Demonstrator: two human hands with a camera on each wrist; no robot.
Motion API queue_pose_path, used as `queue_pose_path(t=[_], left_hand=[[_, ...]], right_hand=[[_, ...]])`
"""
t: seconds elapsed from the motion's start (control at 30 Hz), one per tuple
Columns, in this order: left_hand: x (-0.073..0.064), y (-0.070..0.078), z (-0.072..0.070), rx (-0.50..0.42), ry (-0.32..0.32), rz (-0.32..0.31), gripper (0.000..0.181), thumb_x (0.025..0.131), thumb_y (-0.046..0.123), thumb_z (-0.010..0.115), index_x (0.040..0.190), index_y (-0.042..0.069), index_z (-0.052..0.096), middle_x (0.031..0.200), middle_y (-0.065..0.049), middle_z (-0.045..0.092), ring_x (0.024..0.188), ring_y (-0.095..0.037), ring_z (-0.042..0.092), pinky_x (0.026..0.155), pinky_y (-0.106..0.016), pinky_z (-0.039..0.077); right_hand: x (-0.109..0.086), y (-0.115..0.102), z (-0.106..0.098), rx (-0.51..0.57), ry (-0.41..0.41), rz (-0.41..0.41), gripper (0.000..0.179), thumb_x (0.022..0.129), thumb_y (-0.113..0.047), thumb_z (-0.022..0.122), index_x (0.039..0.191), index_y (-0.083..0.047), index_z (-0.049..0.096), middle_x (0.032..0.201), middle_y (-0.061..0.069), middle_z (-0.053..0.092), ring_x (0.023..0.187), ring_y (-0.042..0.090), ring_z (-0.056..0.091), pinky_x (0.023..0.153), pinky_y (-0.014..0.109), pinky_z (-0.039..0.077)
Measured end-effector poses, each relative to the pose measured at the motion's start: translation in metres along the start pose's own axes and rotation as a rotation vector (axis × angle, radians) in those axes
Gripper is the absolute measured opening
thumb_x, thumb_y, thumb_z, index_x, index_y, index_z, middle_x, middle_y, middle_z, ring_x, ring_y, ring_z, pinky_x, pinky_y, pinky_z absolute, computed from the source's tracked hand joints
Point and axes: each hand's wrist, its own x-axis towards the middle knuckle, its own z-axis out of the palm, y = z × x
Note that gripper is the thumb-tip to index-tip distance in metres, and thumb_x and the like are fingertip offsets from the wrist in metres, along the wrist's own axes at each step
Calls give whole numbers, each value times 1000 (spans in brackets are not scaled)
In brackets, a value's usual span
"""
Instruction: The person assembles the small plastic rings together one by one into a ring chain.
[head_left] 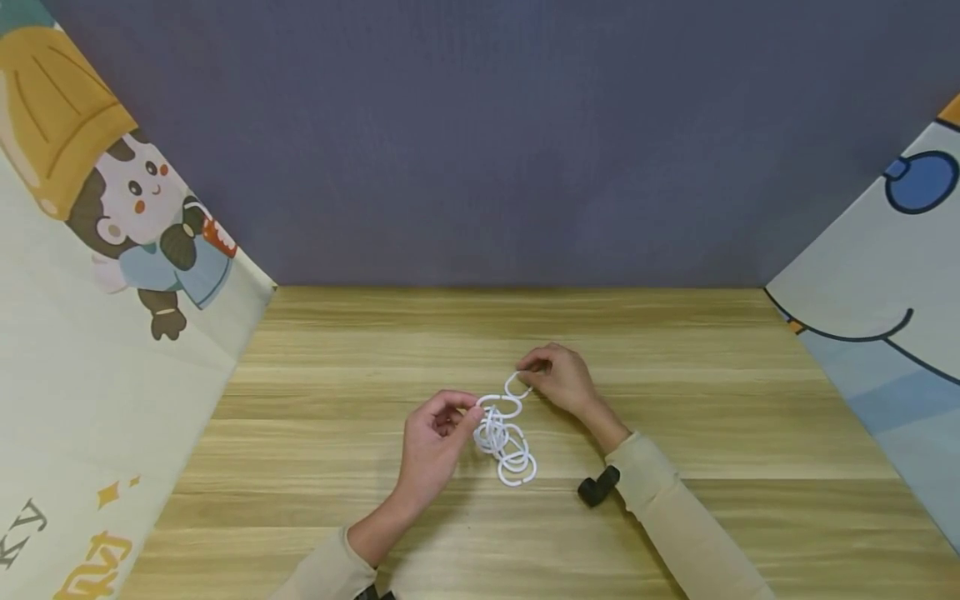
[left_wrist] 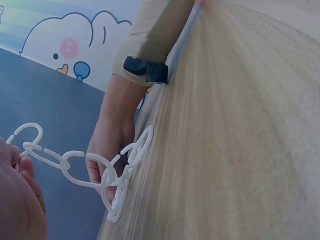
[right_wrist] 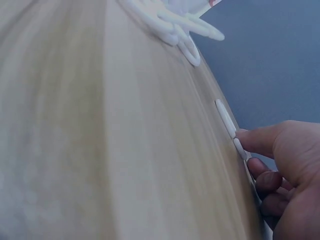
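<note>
In the head view, my left hand (head_left: 433, 442) pinches the edge of a white plastic ring (head_left: 519, 407) between thumb and forefinger. Linked white rings (head_left: 517, 482), several with a gap in the loop, hang and bunch below it toward the table. The left wrist view shows this chain (left_wrist: 82, 183) running from the left fingers (left_wrist: 35, 187) down to the wood. Farther back, my right hand (head_left: 566, 383) pinches another white ring (head_left: 507, 385) low at the table, beside the chain. Seen from the right wrist, that ring (right_wrist: 225, 117) lies nearly flat under the fingertips.
Both hands work over a wood-grain table (head_left: 337, 350). A dark blue-grey wall (head_left: 525, 167) stands behind it, with cartoon-printed panels (head_left: 225, 333) at the left and right sides. A black device (head_left: 597, 487) sits on the right wrist.
</note>
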Motion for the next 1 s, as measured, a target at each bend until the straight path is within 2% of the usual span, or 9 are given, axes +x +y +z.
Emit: queue_pose_path(t=[0.2, 0.5, 0.63, 0.8, 1.0], left_hand=[[0, 1, 0, 8, 1, -8, 15, 98, -3, 80, 109, -11, 75, 91, -11, 74, 73, -9, 63, 63, -17, 49], [0, 2, 2, 10, 11, -11, 9, 98, -3, 80, 107, -3, 78, 92, -9, 74, 73, -9, 63, 63, -18, 49], [0, 2, 1, 8, 12, -17, 10, 98, -4, 80, 107, -4, 77, 91, -10, 74, 73, -9, 63, 63, -18, 50], [-1, 3, 1, 7, 13, -18, 10, 97, -4, 80, 106, -3, 78, 91, -9, 74, 72, -9, 63, 63, -18, 50], [-1, 2, 0, 6, 16, -22, 10, 97, -4, 80, 106, -3, 78, 91, -9, 74, 72, -9, 63, 63, -18, 49]], right_hand=[[-2, 0, 0, -44, 4, 24, 7, 92, -13, 91, 94, -12, 84, 92, 2, 74, 80, 15, 62, 74, 30, 49], [-6, -6, -1, -128, -41, 45, 7, 100, -16, 84, 99, -10, 79, 98, 4, 73, 79, 15, 60, 75, 37, 51], [-7, -7, -2, -77, -32, 67, 6, 103, -13, 80, 101, -9, 77, 95, 5, 74, 81, 16, 64, 77, 37, 54], [-10, -2, -3, 40, 3, 93, 5, 104, -9, 78, 102, -6, 76, 87, 4, 72, 76, 14, 63, 69, 28, 51], [-12, 2, -3, 86, 33, 41, 10, 105, -1, 74, 112, 0, 80, 89, 9, 74, 72, 12, 61, 64, 23, 48]])
